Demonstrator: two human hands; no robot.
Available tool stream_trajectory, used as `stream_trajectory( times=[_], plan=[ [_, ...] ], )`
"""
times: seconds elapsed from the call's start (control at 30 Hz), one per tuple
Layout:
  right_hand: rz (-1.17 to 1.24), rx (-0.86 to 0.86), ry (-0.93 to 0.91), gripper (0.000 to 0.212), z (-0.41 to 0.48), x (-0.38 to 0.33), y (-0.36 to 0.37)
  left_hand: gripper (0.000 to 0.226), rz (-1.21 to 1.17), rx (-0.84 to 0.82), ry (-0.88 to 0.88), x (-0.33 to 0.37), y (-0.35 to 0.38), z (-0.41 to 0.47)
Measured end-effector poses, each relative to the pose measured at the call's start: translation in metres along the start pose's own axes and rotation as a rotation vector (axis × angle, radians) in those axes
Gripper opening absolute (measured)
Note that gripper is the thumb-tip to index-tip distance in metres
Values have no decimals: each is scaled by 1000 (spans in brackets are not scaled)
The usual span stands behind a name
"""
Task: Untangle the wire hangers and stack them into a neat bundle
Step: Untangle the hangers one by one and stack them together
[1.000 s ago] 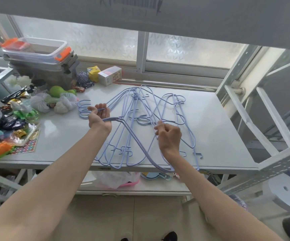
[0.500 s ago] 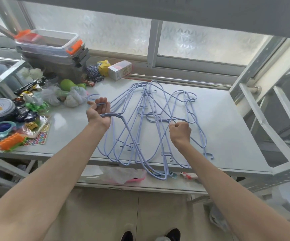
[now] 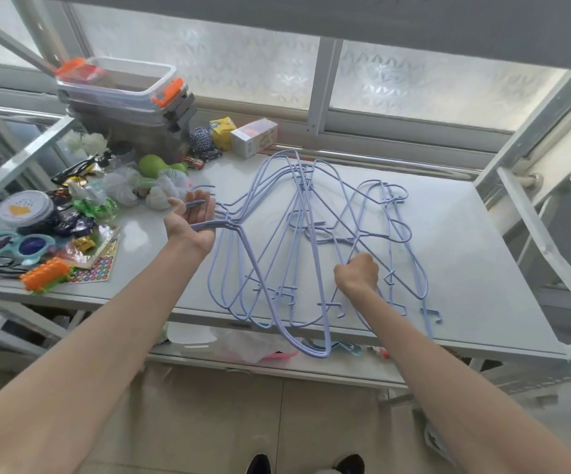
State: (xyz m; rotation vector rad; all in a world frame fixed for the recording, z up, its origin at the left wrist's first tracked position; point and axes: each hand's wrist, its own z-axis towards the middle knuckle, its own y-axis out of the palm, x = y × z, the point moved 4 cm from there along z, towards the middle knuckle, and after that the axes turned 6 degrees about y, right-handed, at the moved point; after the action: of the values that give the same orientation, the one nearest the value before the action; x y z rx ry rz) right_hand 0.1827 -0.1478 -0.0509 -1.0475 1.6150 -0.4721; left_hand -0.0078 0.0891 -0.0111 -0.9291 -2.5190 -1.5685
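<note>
Several pale blue wire hangers (image 3: 297,234) lie crossed and interlocked on the white table (image 3: 465,268), their lower bars reaching past the front edge. My left hand (image 3: 195,220) is palm up at the left of the pile, its fingers curled around the hooks of a few hangers. My right hand (image 3: 357,273) is a closed fist near the middle, pinching a hanger wire where several cross. A smaller group of hangers (image 3: 397,241) lies to the right of that hand.
Clutter fills the table's left side: a stack of clear bins with orange clips (image 3: 123,94), mesh sponges (image 3: 161,193), sunglasses (image 3: 17,244), an orange toy (image 3: 45,273), small boxes (image 3: 253,136). A metal frame (image 3: 533,234) stands at the right. A lower shelf holds a bag (image 3: 243,343).
The view has shifted so the table sits further right. My right hand has slid slightly toward the front edge along the wires. My left hand still holds the hooks.
</note>
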Motion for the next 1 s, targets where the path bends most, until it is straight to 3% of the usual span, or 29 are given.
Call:
stream_trajectory(
  times=[0.2, 0.37, 0.63, 1.0],
  plan=[
    [304, 124, 53, 13, -5, 10, -8, 34, 19, -15, -12, 3, -3, -4],
    [667, 30, 130, 11, 3, 20, -9, 34, 60, -20, -10, 2, -4, -7],
    [999, -60, 271, 19, 4, 27, -24, 38, 42, -38, -7, -8, -3, -13],
    [1151, -119, 145, 25, -1, 23, -69, 40, 42, -35, -28, -24, -2, -10]
  ],
)
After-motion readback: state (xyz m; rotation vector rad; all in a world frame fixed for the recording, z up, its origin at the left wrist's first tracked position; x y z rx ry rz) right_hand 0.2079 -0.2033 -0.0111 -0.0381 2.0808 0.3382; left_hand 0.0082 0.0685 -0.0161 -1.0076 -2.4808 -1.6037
